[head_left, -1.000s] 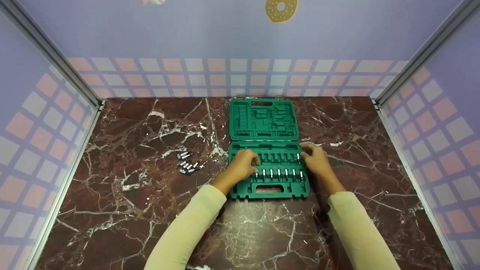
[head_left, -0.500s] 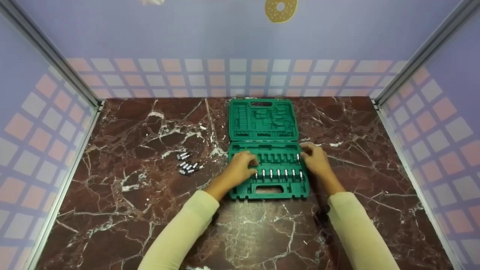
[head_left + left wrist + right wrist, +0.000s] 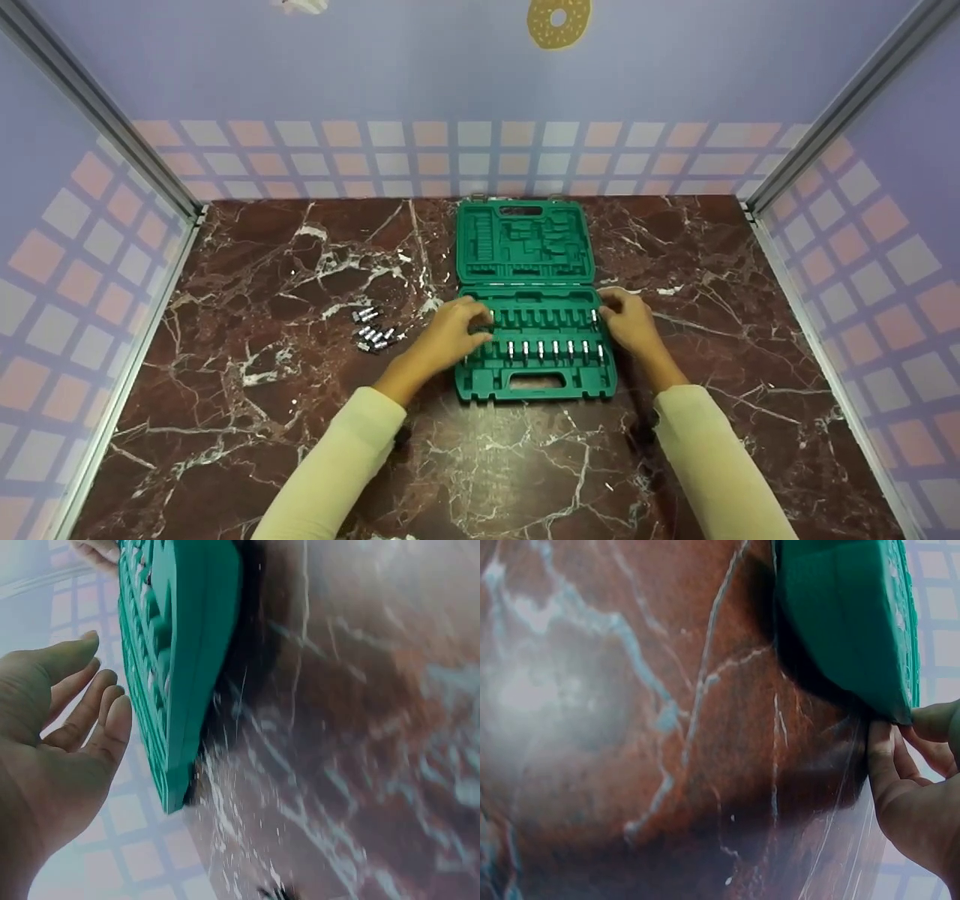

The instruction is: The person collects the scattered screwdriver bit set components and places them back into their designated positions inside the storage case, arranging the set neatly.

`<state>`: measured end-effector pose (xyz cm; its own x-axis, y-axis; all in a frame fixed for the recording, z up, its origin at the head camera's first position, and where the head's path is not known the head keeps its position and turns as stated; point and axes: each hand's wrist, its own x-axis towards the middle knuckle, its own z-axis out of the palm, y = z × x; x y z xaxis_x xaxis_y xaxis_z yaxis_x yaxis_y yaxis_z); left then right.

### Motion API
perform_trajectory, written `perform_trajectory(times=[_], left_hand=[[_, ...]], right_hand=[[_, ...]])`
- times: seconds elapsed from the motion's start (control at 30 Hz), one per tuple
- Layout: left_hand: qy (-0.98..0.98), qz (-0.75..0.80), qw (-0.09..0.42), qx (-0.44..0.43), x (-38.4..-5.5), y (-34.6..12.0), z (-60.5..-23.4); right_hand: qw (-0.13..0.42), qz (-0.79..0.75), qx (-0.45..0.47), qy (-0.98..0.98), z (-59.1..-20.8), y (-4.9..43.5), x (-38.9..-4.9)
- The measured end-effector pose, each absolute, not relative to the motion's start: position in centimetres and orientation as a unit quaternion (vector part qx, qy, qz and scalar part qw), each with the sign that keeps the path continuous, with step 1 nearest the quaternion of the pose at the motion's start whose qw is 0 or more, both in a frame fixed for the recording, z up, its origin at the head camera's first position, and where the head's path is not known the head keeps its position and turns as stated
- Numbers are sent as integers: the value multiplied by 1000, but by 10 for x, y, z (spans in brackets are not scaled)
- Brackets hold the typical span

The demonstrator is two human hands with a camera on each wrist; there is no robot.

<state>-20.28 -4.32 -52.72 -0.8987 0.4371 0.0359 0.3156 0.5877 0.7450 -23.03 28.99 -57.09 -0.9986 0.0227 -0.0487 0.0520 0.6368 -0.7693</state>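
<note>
On a marbled worktop [image 3: 247,442], a green case [image 3: 480,390] is laid open, its lid [image 3: 525,259] turned back toward twelve o'clock. With the case taken as the clock's centre, seven metal bits [image 3: 556,350] are held in a row at five o'clock, and a single bit [image 3: 594,319] is seated near three. The base's edge is touched at three o'clock by the right hand [image 3: 632,324]. At nine, the left hand [image 3: 446,335] is held over the base's edge, thumb and fingers parted; farther out, loose bits [image 3: 371,331] are clustered.
</note>
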Motion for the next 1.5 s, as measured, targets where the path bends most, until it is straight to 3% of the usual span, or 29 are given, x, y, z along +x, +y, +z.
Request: perform_trajectory(times=[0.67,1.23,1.5], left_hand=[[894,417,-23,159,-199,-132,-515],[924,360,-22,128,-200,-191,-524],[941,326,13,91,-209,-212,-525]], right_hand=[[18,-427,13,904,-573,290,-232],[24,-422,15,906,-573,291,-230],[27,-422,14,906,-571,291,-229]])
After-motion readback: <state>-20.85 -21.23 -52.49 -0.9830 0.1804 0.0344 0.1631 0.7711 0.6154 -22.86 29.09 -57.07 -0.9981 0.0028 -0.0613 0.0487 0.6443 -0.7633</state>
